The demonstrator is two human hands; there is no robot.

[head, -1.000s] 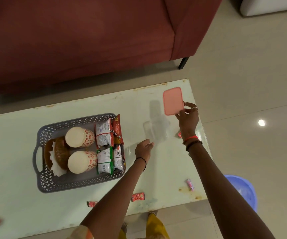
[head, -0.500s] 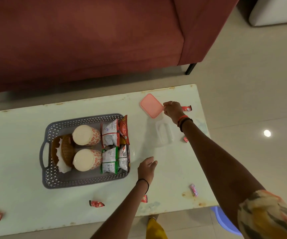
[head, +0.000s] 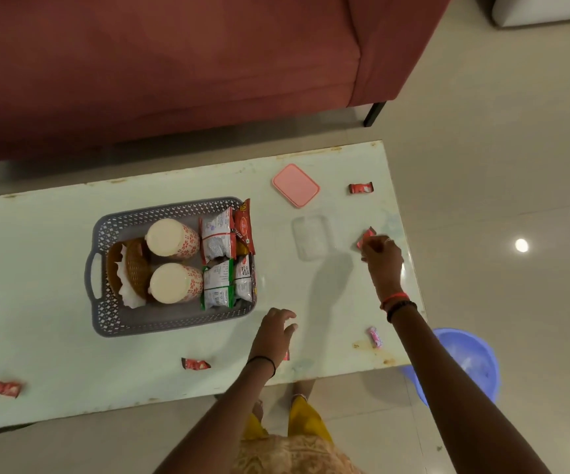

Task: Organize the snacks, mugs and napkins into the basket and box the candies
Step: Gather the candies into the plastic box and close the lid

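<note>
- Since the basket (head: 106, 313), centre-left on the table (head: 37, 268), holds both mugs (head: 170, 239), the snack packets (head: 217, 236) and the napkins (head: 123, 285), only boxing the candies looks left.
- Right hand (head: 382, 256) pinches a red candy (head: 365, 237) in thumb and fingertips, just right of the clear box (head: 312, 236); probably headed in.
- Pink lid (head: 296, 185) lies flat just beyond the box's far side, leaving the mouth free.
- Left hand (head: 273, 336) hovers by the basket's near-right corner, fingers loosely spread, holding nothing.
- Loose ones: far-right candy (head: 361, 188), pink candy (head: 375, 336) near the right edge, near-edge candy (head: 195, 364), near-left candy (head: 3, 388).
</note>
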